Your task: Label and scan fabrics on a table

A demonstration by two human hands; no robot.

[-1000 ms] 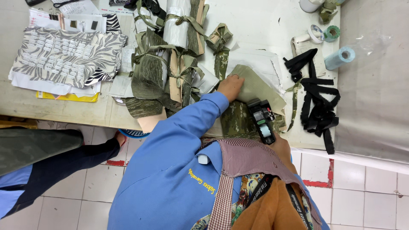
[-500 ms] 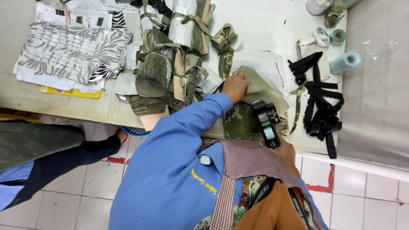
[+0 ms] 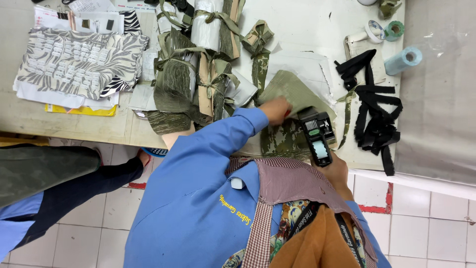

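Table: pale worn worktop (image 3: 307, 30), white tiled floor below.
Left hand (image 3: 275, 109): pressing olive camouflage fabric piece (image 3: 292, 92).
Right hand (image 3: 333, 168): apparently gripping black handheld labelling gun (image 3: 316, 134), beside fabric.

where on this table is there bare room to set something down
Bare table lies between the tied camouflage bundles and the tape rolls. Crowded around the left hand, right hand, labelling gun and black straps.
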